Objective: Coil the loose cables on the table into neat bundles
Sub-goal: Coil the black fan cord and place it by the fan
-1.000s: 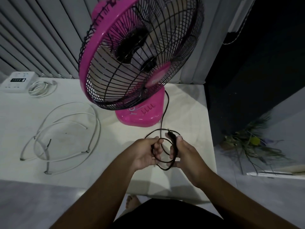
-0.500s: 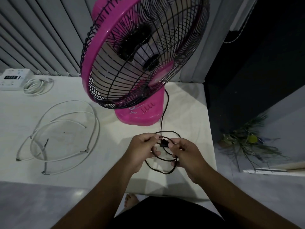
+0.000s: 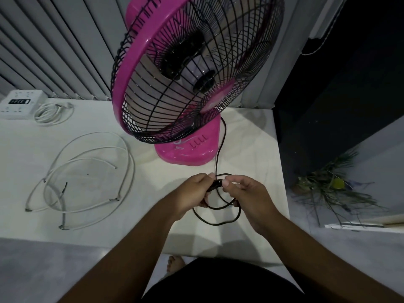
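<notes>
Dim home room, pink fan (image 3: 185, 84) on a white table (image 3: 251, 149), power strip (image 3: 19, 103) by vertical blinds (image 3: 54, 40), bare foot (image 3: 175, 262) on tiled floor (image 3: 32, 270).

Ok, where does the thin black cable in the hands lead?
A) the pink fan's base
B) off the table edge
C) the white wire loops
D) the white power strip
A: the thin black cable runs from both hands up to the back of the pink plastic fan's base.

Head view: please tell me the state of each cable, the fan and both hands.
Black cable: partly looped, held by both hands.
Large white cable: loose on table.
Small white cable: coiled.
Fan: upright.
Left hand: gripping.
Right hand: gripping.
</notes>
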